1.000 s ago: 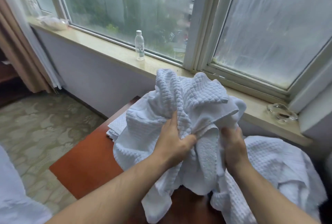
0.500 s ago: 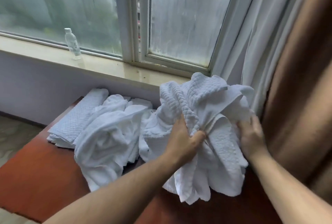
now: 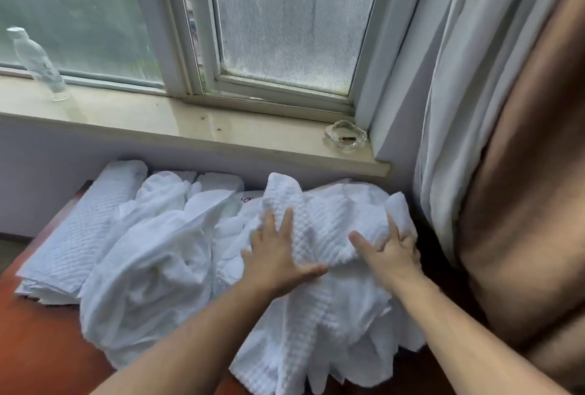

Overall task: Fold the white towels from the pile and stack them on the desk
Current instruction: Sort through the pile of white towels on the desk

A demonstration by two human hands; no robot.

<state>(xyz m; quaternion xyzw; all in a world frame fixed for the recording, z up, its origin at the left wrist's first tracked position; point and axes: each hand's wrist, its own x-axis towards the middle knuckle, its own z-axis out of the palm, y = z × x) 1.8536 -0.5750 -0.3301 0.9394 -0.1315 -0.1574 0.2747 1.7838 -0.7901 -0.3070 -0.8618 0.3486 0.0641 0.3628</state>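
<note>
Left hand (image 3: 278, 255) flat, fingers spread, pressing on towel (image 3: 319, 236); right hand (image 3: 391, 252) curled, gripping its edge, atop desk (image 3: 38, 347).

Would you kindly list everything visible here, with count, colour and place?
waffle towel: one, white, bunched on the desk's right side, under both hands
loose towels: a heap, count unclear, white, desk middle
folded towels: one stack, white, desk's left
desk: one, reddish-brown, below the sill
water bottle: one, clear, on the sill's left
ashtray: one, clear glass, on the sill's right corner
curtains: white sheer and brown, right
left hand: fingers spread on the waffle towel
right hand: grips the waffle towel
</note>
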